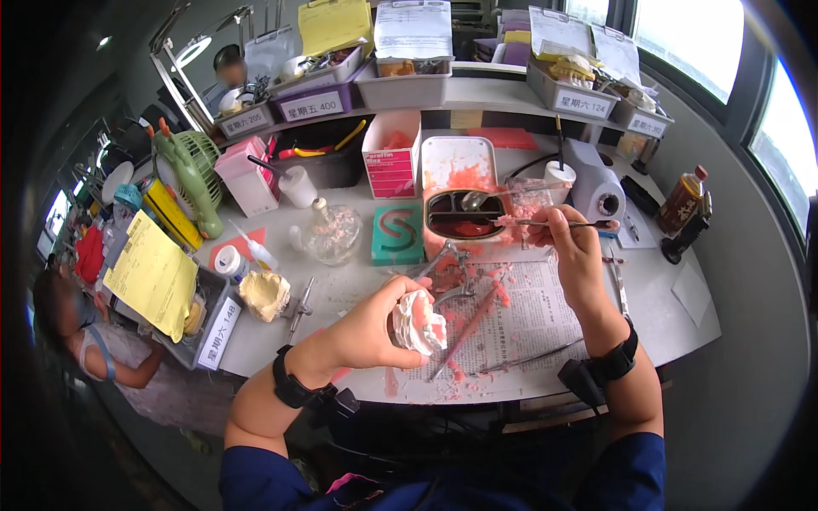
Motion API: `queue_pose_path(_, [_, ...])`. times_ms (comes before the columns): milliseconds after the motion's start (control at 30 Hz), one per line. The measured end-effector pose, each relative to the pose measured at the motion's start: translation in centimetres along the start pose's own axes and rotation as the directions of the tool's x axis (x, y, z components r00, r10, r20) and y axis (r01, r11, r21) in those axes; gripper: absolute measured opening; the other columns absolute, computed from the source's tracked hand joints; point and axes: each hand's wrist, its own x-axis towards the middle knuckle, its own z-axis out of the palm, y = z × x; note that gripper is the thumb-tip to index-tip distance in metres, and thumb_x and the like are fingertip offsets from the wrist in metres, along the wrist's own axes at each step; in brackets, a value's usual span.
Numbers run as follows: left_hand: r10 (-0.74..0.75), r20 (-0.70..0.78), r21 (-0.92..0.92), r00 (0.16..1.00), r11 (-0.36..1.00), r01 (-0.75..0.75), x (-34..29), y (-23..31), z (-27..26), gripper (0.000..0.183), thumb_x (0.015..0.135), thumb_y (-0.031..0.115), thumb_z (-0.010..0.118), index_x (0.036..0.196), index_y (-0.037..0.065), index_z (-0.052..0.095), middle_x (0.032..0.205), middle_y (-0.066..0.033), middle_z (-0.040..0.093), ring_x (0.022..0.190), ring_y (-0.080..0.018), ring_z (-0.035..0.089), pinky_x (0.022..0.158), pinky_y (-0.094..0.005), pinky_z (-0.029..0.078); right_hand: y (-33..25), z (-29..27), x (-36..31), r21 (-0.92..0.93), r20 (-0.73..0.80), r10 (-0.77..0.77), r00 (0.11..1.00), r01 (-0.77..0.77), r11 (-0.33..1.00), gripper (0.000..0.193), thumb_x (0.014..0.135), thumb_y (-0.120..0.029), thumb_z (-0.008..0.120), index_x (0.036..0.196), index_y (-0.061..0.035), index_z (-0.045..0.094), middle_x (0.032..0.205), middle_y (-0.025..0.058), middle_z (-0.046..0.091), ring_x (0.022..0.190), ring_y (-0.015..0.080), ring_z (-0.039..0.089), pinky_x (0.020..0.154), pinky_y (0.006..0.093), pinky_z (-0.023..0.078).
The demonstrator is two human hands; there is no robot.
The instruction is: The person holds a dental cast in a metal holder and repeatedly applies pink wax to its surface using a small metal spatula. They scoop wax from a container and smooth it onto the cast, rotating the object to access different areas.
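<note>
My left hand is closed around a white plaster dental cast with pink wax along it, held above the front of the bench. My right hand pinches a slender wax knife. A lump of pink wax clings to its tip, at the right rim of a wax pot. Dark compartments in the pot hold melted wax, and a spoon-like metal tool lies across it. Behind the left hand, partly hidden by it, stands a metal articulator.
Wax-strewn newspaper covers the bench middle, with a pink-coated tool on it. A glass spirit burner, a yellowish cast and a green box stand leftward. A bottle is at right. Another person sits at far left.
</note>
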Motion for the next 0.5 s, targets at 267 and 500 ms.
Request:
queue_pose_path(267, [0.005,0.002,0.070,1.000,0.998,-0.005,0.0,-0.3,-0.1,0.073,0.061,0.001,0.084,0.122,0.002,0.043,0.125,-0.0071,0.048,0.110,-0.0105,0.050,0.094,-0.0281,0.044,-3.0,1.0,-2.0,0.418,0.231,0.165,0.959,-0.251,0.873,0.037,0.100,-0.026,0.049,0.089,0.0064,0.060,0.074,0.0129,0.063,0.064,0.0189,0.062,0.061,0.0296,0.050])
queue_pose_path(500, [0.039,0.017,0.081,0.999,0.996,-0.040,0.1,-0.9,-0.2,0.082,0.062,0.000,0.082,0.131,0.001,0.038,0.115,-0.0039,0.052,0.106,-0.0089,0.052,0.091,-0.0274,0.045,-2.8,1.6,-2.4,0.320,0.315,0.178,0.932,-0.280,0.905,0.036,0.100,-0.025,0.050,0.091,0.0073,0.061,0.078,0.0130,0.064,0.070,0.0185,0.066,0.064,0.0294,0.053])
